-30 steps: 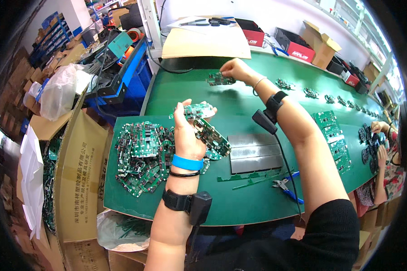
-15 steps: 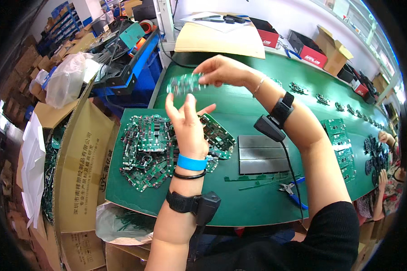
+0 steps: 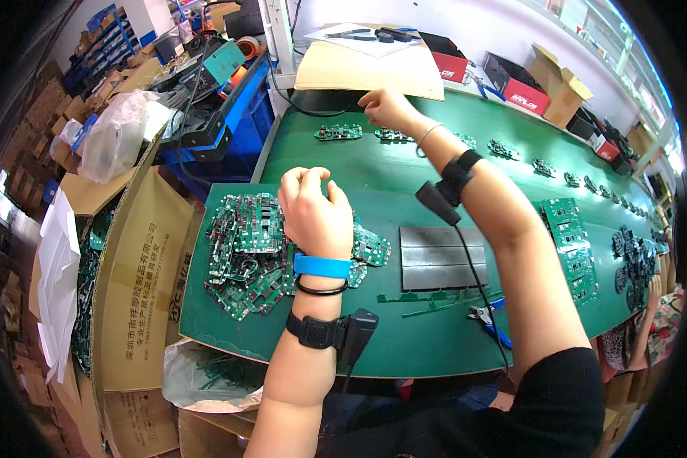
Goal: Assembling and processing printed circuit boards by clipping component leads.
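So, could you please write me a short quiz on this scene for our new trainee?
1. True or false: the left hand is nearer the board pile than the right hand is.
2. Multiple choice: what colour are the handles of the pliers? (a) red (b) blue (c) yellow
3. Fill in the gap: seen from the worker's side, the dark plate lies to the ____ of the board pile.

Key: 1 true; 2 b; 3 right.
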Action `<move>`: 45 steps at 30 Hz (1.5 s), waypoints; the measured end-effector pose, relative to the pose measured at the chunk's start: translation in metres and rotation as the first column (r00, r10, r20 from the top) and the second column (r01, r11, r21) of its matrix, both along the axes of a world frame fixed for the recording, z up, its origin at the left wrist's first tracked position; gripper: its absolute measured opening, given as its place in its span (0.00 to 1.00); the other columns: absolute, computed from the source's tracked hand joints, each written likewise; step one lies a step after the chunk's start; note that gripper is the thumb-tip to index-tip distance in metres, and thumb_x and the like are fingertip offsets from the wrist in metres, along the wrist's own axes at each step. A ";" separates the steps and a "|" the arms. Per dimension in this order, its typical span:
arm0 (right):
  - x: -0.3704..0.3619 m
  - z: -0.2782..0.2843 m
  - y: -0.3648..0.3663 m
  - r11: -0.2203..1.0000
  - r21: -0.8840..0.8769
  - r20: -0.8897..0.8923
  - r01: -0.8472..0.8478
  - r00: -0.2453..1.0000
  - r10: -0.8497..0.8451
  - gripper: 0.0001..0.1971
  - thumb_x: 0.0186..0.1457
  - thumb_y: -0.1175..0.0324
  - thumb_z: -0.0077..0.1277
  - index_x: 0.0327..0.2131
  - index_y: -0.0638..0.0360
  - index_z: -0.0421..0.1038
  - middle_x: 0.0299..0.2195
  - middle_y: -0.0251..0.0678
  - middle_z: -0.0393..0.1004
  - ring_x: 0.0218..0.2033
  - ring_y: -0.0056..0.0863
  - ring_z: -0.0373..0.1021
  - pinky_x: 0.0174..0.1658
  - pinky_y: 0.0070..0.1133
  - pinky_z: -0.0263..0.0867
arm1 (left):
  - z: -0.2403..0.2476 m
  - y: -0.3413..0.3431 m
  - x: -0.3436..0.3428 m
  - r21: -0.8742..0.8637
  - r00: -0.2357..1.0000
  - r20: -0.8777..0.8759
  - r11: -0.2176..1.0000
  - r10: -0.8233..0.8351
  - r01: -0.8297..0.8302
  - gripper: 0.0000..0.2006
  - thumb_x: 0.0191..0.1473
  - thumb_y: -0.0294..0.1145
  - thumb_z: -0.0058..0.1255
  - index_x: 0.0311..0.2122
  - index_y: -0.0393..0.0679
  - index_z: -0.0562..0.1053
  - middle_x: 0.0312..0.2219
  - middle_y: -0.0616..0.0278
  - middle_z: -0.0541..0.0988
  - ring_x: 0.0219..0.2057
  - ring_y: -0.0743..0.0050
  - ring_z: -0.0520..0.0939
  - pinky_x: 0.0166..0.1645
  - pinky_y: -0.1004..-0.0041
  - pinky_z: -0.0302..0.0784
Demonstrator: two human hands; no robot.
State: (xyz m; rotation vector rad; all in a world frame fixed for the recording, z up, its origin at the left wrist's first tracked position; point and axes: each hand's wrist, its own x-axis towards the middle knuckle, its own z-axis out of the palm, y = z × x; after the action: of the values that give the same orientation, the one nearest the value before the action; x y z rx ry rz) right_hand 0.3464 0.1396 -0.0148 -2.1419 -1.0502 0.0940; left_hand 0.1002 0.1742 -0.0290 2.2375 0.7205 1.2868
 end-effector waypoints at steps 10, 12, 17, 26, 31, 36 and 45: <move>-0.113 0.163 -0.179 0.872 -0.487 0.394 -0.042 0.880 0.263 0.10 0.47 0.70 0.53 0.33 0.65 0.73 0.21 0.41 0.72 0.23 0.30 0.70 0.30 0.23 0.67 | 0.005 -0.001 0.007 0.267 0.989 0.045 0.952 0.142 -0.149 0.07 0.39 0.30 0.55 0.28 0.49 0.75 0.39 0.60 0.70 0.46 0.57 0.67 0.43 0.58 0.64; -0.144 0.160 -0.233 0.849 -0.518 0.374 0.102 0.920 0.118 0.12 0.47 0.69 0.54 0.35 0.63 0.72 0.24 0.41 0.72 0.27 0.32 0.69 0.34 0.25 0.66 | 0.009 0.003 0.006 0.320 0.987 0.126 0.938 0.099 -0.135 0.05 0.38 0.30 0.55 0.26 0.48 0.75 0.37 0.59 0.71 0.43 0.56 0.69 0.42 0.58 0.66; -0.200 0.097 -0.332 0.651 -0.522 0.607 0.551 0.776 -0.169 0.41 0.37 0.56 0.61 0.56 0.53 0.55 0.50 0.50 0.59 0.51 0.50 0.55 0.54 0.34 0.53 | 0.014 0.004 0.011 0.323 0.972 0.235 0.941 0.021 -0.099 0.04 0.37 0.29 0.55 0.24 0.47 0.75 0.32 0.61 0.72 0.38 0.57 0.71 0.41 0.62 0.67; -0.179 0.042 -0.395 0.851 -0.097 0.317 0.516 0.826 -0.465 0.47 0.30 0.60 0.61 0.58 0.55 0.50 0.51 0.52 0.59 0.54 0.47 0.55 0.57 0.32 0.51 | 0.048 -0.074 -0.022 -0.149 0.742 0.248 0.732 -0.623 0.664 0.02 0.46 0.25 0.51 0.26 0.39 0.74 0.26 0.59 0.75 0.31 0.72 0.75 0.36 0.75 0.70; -0.244 0.063 -0.332 0.948 0.148 0.210 0.282 0.928 -0.309 0.46 0.28 0.63 0.61 0.55 0.60 0.53 0.52 0.47 0.58 0.54 0.43 0.54 0.58 0.30 0.49 | 0.028 -0.119 -0.075 -0.713 0.322 0.447 -0.115 -0.835 0.691 0.19 0.56 0.38 0.47 0.49 0.38 0.67 0.40 0.58 0.74 0.43 0.71 0.74 0.46 0.72 0.71; -0.298 0.017 -0.265 0.995 0.074 0.179 0.066 0.981 -0.079 0.49 0.35 0.60 0.64 0.59 0.62 0.45 0.56 0.54 0.49 0.57 0.50 0.49 0.59 0.34 0.46 | 0.005 -0.155 -0.094 -0.649 0.498 0.683 -0.131 -0.534 0.750 0.21 0.60 0.37 0.38 0.56 0.42 0.56 0.50 0.57 0.67 0.50 0.63 0.69 0.54 0.62 0.65; -0.278 -0.041 -0.327 0.936 -0.234 0.278 0.263 0.941 -0.195 0.44 0.38 0.57 0.60 0.56 0.67 0.50 0.52 0.50 0.56 0.56 0.49 0.51 0.57 0.34 0.49 | -0.009 -0.070 -0.151 -0.554 0.572 0.811 -0.483 -0.128 0.678 0.32 0.57 0.55 0.31 0.58 0.39 0.55 0.55 0.51 0.62 0.52 0.42 0.66 0.55 0.45 0.61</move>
State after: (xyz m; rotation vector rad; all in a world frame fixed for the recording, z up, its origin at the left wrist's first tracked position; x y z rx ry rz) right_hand 0.0688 -0.1879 -0.0553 -2.5626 -0.9588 -0.1607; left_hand -0.0512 0.1043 -0.0380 0.4844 0.1759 0.1567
